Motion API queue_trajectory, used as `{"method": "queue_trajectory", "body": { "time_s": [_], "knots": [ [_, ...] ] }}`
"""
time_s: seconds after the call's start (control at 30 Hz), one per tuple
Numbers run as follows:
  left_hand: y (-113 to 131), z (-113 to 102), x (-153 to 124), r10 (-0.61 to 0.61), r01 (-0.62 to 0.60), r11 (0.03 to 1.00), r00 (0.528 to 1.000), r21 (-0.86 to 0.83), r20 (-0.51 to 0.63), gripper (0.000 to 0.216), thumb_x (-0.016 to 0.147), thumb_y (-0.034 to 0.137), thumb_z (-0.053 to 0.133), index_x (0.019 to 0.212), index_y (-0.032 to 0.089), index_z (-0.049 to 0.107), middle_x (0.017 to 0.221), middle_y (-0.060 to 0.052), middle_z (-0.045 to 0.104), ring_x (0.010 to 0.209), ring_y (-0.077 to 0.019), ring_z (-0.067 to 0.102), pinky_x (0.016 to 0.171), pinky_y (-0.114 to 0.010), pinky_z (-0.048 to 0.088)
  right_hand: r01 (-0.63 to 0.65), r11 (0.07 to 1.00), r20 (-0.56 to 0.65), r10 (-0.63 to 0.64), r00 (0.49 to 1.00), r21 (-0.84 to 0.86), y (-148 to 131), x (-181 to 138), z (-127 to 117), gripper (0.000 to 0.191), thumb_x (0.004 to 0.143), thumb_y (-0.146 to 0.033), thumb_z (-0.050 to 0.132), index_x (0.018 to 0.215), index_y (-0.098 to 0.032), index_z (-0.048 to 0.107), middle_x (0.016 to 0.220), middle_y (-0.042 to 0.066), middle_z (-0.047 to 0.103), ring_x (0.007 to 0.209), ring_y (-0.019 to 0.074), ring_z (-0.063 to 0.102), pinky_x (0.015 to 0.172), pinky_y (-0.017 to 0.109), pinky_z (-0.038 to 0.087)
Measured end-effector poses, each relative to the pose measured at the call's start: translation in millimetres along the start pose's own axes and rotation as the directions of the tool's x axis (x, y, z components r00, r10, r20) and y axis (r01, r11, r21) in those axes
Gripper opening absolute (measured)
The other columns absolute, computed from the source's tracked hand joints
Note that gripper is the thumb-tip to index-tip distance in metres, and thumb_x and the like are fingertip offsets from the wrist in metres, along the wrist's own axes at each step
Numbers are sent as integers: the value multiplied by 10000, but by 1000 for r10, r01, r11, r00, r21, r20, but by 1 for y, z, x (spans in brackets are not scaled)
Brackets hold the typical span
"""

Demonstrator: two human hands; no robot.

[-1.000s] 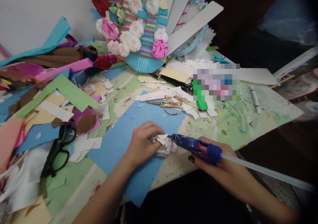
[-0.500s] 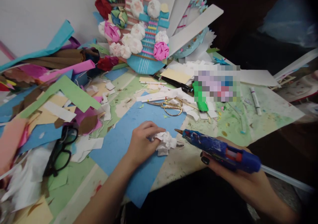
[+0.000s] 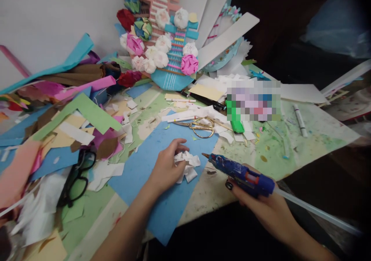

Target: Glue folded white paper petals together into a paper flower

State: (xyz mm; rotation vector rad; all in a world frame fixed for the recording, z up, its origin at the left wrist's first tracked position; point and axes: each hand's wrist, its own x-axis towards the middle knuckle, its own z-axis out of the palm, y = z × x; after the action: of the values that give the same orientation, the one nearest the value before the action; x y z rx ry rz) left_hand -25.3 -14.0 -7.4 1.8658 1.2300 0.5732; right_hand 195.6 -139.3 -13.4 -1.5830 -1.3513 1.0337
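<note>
My left hand (image 3: pixel 167 166) is closed on a crumpled white paper flower (image 3: pixel 187 166) and presses it onto a blue paper sheet (image 3: pixel 156 172). My right hand (image 3: pixel 262 203) grips a blue hot glue gun (image 3: pixel 242 175) with a clear glue stick (image 3: pixel 313 211) sticking out of its back. The gun's nozzle points left and stops a little short of the flower's right side.
Gold scissors (image 3: pixel 199 125) lie just beyond the blue sheet, with a green marker (image 3: pixel 235 119) and a white pen (image 3: pixel 300 120) further right. Black glasses (image 3: pixel 77 176) rest among coloured paper scraps on the left. A paper-flower craft (image 3: pixel 171 52) leans against the wall.
The glue gun pulled back right from the flower, then came closer again with its nozzle a short way off. My left hand shifted its hold and turned the paper flower.
</note>
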Motion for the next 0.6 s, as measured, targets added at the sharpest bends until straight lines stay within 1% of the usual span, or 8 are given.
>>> {"method": "queue_trajectory", "body": {
  "time_s": [0.1,0.2,0.27,0.37,0.43,0.47,0.53,0.6],
  "knots": [
    [2,-4,0,-9,8,1000,996,17,93,481,663,105,487,1135,181,543,995,-49,685,913,-208,623,845,-344,458,-6,1000,11,6,1000,6,3,-1,2,146,880,-347,586,905,-203,586,765,19,641,639,151,551,547,248,473],
    [1,-10,0,-24,14,998,983,54,182,508,648,115,548,1149,192,578,999,-48,657,936,-220,605,844,-350,452,9,1000,31,-9,999,-10,1,-3,0,134,886,-340,575,871,-208,565,760,14,631,639,147,539,558,247,465],
    [1,-14,-1,-32,16,998,970,68,240,534,620,110,611,1145,202,603,977,-39,649,917,-218,600,822,-340,451,25,999,49,-23,999,-27,-3,-4,-1,136,891,-334,566,835,-211,547,743,3,612,620,137,525,562,244,460],
    [2,-21,-1,-11,-5,999,955,51,297,452,609,93,644,1050,188,664,904,-30,642,851,-195,597,774,-313,446,51,997,93,-45,995,-64,-11,-5,-4,136,893,-325,565,822,-212,540,698,-19,560,605,127,522,561,236,446],
    [4,-24,-1,39,-47,999,960,21,278,384,630,84,626,996,183,687,883,-31,634,823,-180,592,748,-298,437,72,994,137,-60,989,-83,-17,-5,-6,136,900,-323,554,827,-209,548,701,-20,554,625,127,533,569,233,441],
    [4,-25,0,69,-72,997,968,4,239,361,646,79,612,982,185,692,885,-33,630,817,-174,590,738,-293,432,82,993,164,-67,984,-89,-20,-4,-7,137,906,-320,544,827,-208,552,711,-17,562,638,128,539,577,232,442],
    [5,-24,0,124,-121,992,984,-34,125,342,677,78,588,981,194,694,914,-41,620,823,-168,588,724,-285,430,107,989,188,-87,978,-98,-24,-3,-7,148,911,-312,528,809,-207,550,725,-12,581,657,131,549,592,234,443],
    [6,-21,1,167,-166,983,986,-78,15,302,706,85,576,961,197,692,956,-54,610,868,-174,591,728,-280,438,128,985,191,-104,976,-116,-27,-2,-7,142,908,-300,526,803,-207,544,723,-12,589,653,131,552,595,236,442]
  ]
}}
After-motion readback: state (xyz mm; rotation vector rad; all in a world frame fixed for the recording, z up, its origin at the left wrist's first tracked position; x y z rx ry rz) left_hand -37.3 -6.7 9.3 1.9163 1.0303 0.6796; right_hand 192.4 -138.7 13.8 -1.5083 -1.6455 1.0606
